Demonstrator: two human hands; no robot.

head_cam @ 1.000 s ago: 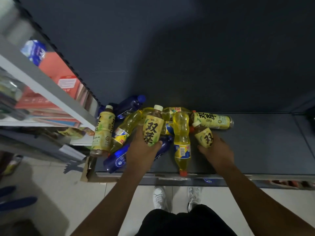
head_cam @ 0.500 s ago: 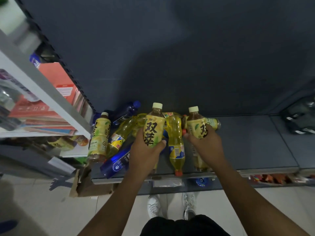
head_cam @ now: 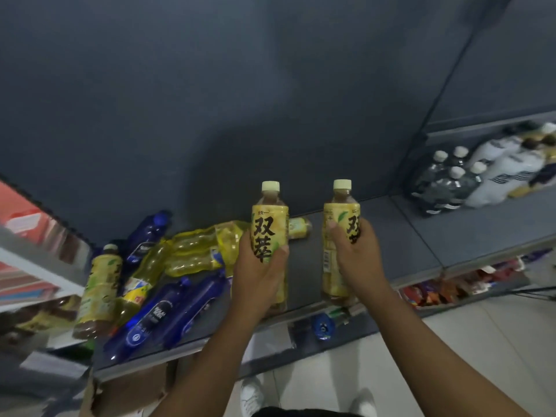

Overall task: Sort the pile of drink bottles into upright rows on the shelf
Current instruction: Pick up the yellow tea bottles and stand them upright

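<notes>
Clasped tea bottle [head_cam: 270, 224] upright in left grip [head_cam: 260, 275], second bottle [head_cam: 337, 236] in right grip [head_cam: 358, 257]; best stood together, bases flat on shelf [head_cam: 421, 230].

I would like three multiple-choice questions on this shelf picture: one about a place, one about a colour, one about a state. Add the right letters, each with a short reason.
1. Where is the pile of lying bottles, seen from the left tea bottle and the right tea bottle?
A) to their left
B) to their right
C) on the floor
2. What colour are their caps?
A) blue
B) cream
C) red
3. What does the left hand do?
A) hangs open
B) grips a tea bottle upright
C) holds a box

Key: 1 A, the pile lies on the shelf left of both bottles. 2 B, both caps are cream. 3 B, it curls round the upright bottle.
</notes>
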